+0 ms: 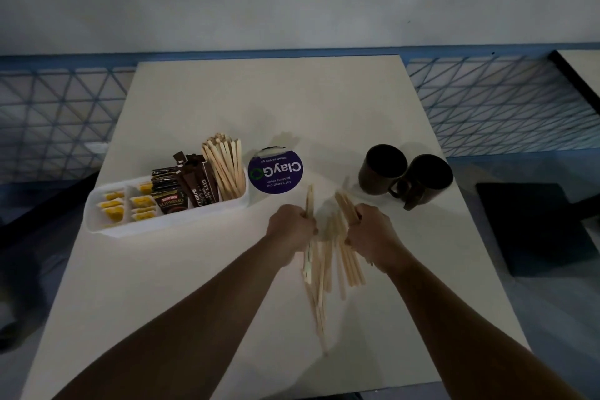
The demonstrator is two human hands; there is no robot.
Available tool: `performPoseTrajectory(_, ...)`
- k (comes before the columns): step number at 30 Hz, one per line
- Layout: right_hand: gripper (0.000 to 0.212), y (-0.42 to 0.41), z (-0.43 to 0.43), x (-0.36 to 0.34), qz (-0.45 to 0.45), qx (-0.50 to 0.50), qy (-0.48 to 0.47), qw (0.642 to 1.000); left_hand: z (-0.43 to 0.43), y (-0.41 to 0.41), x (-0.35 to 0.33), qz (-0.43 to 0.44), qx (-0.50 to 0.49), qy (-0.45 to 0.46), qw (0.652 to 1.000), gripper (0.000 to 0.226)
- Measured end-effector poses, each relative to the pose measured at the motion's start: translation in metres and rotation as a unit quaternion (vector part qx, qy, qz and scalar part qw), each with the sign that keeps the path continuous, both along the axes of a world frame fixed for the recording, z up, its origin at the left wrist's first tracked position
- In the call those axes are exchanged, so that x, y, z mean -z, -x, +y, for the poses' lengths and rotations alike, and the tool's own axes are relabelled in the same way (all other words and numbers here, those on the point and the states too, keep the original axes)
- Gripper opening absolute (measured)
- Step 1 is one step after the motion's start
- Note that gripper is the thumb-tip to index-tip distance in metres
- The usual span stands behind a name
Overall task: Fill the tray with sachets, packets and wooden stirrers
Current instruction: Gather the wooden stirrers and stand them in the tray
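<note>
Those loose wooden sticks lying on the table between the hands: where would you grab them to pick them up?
Near their middle, from above, closing in from both sides. The loose stirrers lie flat on the table, mostly pointing away from the person and fanned at the near ends, so squeezing across them should gather them. The left hand and right hand each grip some.

Bare left hand (290, 232), bare right hand (371, 234), bare forearms (207, 321)
</note>
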State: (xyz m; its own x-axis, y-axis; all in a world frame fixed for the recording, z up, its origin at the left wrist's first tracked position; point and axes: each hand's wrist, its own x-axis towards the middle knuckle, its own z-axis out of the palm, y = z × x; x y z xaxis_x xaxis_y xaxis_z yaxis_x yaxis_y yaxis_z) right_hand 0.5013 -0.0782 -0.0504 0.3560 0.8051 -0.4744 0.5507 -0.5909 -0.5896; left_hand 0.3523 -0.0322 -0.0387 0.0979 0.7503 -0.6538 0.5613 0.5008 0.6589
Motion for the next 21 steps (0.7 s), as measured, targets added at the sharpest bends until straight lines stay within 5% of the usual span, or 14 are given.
performPoseTrajectory(8,0.025,0.036,0.035,-0.015,0.160,0.037,-0.033,0.986,0.023,0.024,-0.030,-0.116,-0.072,0.015,0.990,0.014)
performPoseTrajectory(21,0.030,0.108,0.104,-0.045,0.322,0.045,-0.151,0.933,0.071,0.088,-0.067,-0.189,-0.179,-0.149,0.954,0.016)
